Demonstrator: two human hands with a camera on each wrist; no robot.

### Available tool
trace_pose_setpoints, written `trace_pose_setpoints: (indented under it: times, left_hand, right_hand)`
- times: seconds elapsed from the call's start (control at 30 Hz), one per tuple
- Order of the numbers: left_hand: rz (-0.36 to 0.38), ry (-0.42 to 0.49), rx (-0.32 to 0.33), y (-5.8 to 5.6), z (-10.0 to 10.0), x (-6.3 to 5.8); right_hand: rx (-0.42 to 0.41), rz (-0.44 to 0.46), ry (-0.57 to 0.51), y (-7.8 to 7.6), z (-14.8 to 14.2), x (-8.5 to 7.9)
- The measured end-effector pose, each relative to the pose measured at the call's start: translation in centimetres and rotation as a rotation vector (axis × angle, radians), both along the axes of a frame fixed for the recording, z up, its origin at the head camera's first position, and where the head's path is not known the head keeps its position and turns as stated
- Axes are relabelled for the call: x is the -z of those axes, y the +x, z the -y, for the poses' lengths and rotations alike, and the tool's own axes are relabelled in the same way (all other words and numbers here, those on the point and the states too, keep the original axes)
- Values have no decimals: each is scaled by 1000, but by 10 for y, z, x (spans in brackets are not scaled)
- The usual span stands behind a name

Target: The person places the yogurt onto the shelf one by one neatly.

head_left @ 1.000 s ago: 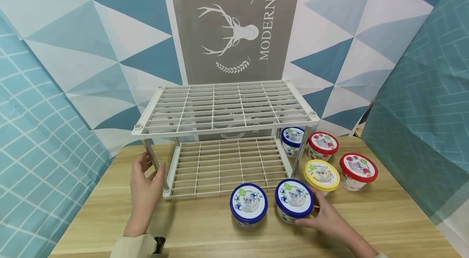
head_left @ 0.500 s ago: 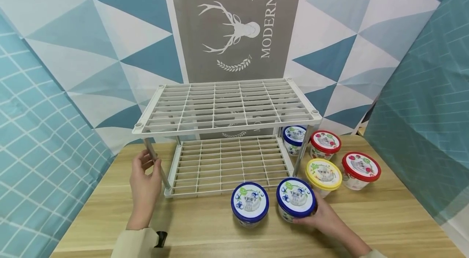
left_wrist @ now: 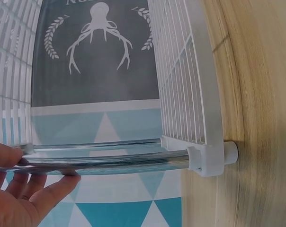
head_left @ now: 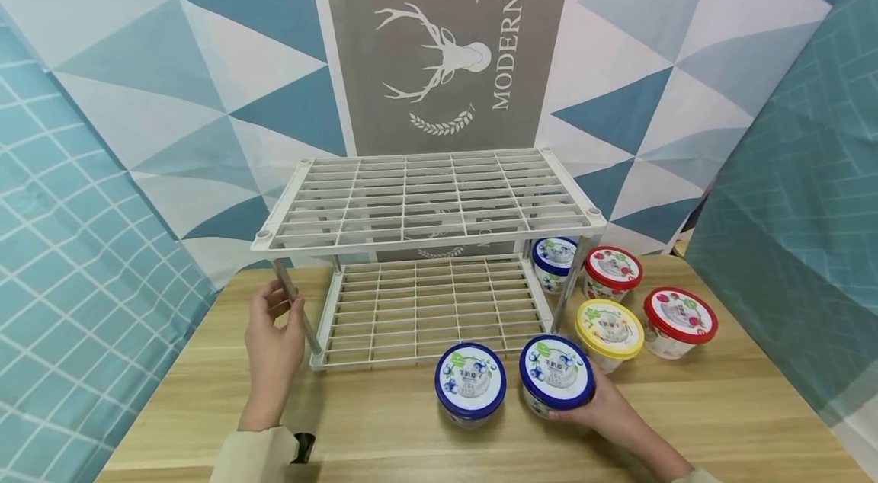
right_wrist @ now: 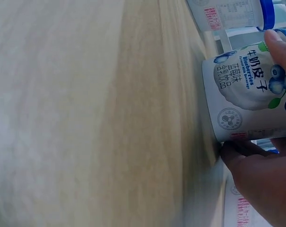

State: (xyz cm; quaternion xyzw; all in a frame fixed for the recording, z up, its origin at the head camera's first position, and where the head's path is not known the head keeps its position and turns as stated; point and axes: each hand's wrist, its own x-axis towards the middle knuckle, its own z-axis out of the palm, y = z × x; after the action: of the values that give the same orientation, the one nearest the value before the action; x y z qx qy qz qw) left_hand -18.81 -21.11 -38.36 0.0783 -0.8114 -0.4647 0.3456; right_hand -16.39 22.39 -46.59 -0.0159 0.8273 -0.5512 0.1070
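Observation:
A white two-tier wire rack [head_left: 432, 239] with metal legs stands on the table. My left hand [head_left: 274, 342] grips its front left leg [left_wrist: 110, 163], thumb on one side and fingers on the other in the left wrist view. In front of the rack's right end, my right hand [head_left: 604, 407] holds a blue-lidded blueberry milk drink cup [head_left: 556, 372] by its side; the right wrist view shows its printed wall [right_wrist: 249, 92] between thumb and fingers. A second blue-lidded cup [head_left: 470, 382] stands just left of it, untouched.
Right of the rack stand a yellow-lidded cup [head_left: 610, 331], two red-lidded cups, one nearer [head_left: 679, 319] and one farther back [head_left: 613, 270], and another blue-lidded cup [head_left: 554, 258] behind the rack's right leg. Patterned cloth walls [head_left: 137, 87] enclose the wooden table [head_left: 411, 452].
My right hand's fingers have closed farther round the blue-lidded cup. My left thumb has shifted slightly up the rack leg. The view has drifted slightly.

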Motion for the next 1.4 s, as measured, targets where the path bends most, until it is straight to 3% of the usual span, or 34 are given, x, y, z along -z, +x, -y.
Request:
trace_pose_setpoints:
  times: [0.3, 0.9, 1.2, 1.4]
  left_hand:
    - [8, 0, 8, 1, 1, 2]
    - [-24, -11, 4, 3, 3, 1]
    - [-14, -14, 8, 4, 2, 1]
    - [-8, 0, 28, 4, 2, -2]
  right_hand:
    - [20, 6, -27, 2, 3, 2]
    - [110, -14, 56, 5, 16, -2]
    - [112, -89, 60, 4, 16, -18]
    - [114, -72, 49, 3, 18, -35]
